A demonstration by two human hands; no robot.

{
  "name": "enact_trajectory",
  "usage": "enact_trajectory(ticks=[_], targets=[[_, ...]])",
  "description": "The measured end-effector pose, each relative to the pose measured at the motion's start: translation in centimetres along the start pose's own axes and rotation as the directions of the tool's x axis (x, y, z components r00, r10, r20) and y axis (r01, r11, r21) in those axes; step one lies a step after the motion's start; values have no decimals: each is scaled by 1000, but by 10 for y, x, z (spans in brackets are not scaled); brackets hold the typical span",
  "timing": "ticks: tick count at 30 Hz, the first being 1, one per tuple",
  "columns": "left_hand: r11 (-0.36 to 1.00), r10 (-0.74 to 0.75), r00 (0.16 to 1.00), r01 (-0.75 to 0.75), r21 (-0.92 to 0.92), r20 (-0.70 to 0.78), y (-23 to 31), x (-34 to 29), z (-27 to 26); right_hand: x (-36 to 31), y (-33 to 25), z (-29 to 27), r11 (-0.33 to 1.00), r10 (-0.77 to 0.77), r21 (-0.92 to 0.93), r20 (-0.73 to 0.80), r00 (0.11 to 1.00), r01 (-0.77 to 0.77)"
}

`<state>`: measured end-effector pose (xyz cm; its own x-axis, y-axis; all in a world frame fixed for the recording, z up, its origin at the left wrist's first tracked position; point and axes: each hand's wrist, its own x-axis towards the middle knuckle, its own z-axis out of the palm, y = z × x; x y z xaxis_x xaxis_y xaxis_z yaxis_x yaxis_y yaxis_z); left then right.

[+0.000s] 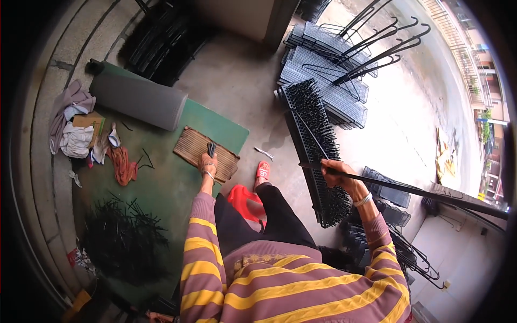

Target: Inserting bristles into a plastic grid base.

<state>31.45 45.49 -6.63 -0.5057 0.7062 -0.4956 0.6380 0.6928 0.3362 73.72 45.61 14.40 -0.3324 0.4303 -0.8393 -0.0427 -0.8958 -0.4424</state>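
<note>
Over the corrugated cardboard (189,151), the left hand's grip (209,163) pinches black strips (211,146); right of the cardboard, the right hand's grip (344,181) wraps a black rod (406,189) near the bristled rack (312,116); slackening could scatter the strips.

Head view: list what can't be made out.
All in the head view:
Black strips: held ends hidden by the left hand.
Red object: partly hidden by the black trousers.
Black bar: far end lost in the dark rim at right.
Dark pile: pieces too tangled to count.
</note>
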Motion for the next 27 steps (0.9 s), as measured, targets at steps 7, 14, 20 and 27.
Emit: enact_trajectory(ticks=[7, 14, 20, 27], targets=[[982, -77, 997, 71, -175, -29, -48, 10, 2, -3, 0, -20, 987, 64, -142, -64, 996, -72], [983, -89, 993, 75, -170, -77, -72, 10, 13, 33, -24, -33, 974, 186, -135, 21, 982, -182], [960, -128, 988, 100, -261, -91, -78, 5, 31, 84, -79, -44, 956, 233, -178, -15, 972, -232], [962, -172, 985, 171, -211, 14, -59, -10, 18, 124, -184, -14, 943, 89, -322, 7, 996, -82]])
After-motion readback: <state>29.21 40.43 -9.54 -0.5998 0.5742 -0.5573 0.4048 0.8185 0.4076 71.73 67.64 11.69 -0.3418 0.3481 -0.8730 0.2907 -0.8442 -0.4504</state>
